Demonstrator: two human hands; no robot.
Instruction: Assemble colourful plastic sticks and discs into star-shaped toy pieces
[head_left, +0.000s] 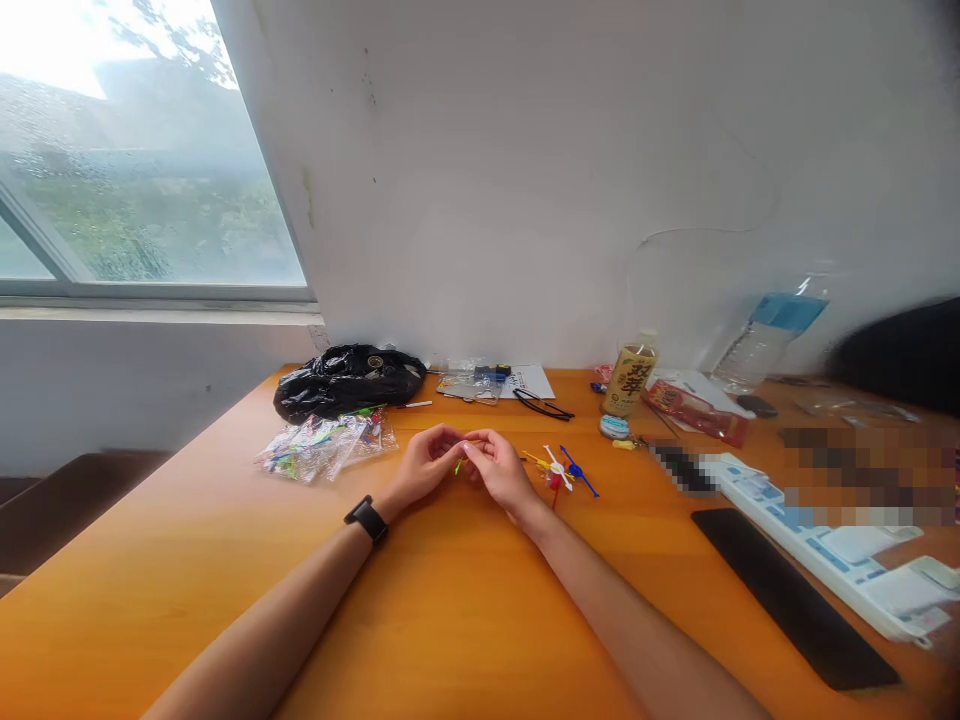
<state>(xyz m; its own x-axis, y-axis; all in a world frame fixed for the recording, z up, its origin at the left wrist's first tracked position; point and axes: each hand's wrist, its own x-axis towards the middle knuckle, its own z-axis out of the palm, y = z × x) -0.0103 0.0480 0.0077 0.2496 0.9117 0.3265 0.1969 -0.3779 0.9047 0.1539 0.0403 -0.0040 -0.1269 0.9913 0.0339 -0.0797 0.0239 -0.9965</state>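
The left hand [429,463] and right hand [501,470] meet above the middle of the worktop [420,610], the fingers of both pinched together on a small green piece [458,467], largely hidden between them. Judged by its slight form and the thin blue piece [579,470] lying to the right, it should prove light, smooth and fairly stiff; a gentle fingertip hold at its thickest part is advisable, slender ends being liable to snap.
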